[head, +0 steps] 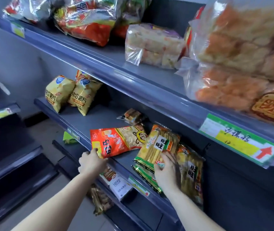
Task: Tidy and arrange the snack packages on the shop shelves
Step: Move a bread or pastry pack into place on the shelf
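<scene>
Two hands at the middle shelf's front edge | left hand pinches near corner of red snack bag, lying flat | right hand holds yellow-green cracker pack just beside it, over similar packs | yellow chip bags upright at far left end.

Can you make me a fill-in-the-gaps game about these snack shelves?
The left hand grips a snack bag that is mostly ____.
The right hand holds a cracker pack to that bag's ____.
The chip bags standing far left are ____.
The arrow on the price label points ____.
Missing words: red, right, yellow, up.
</scene>
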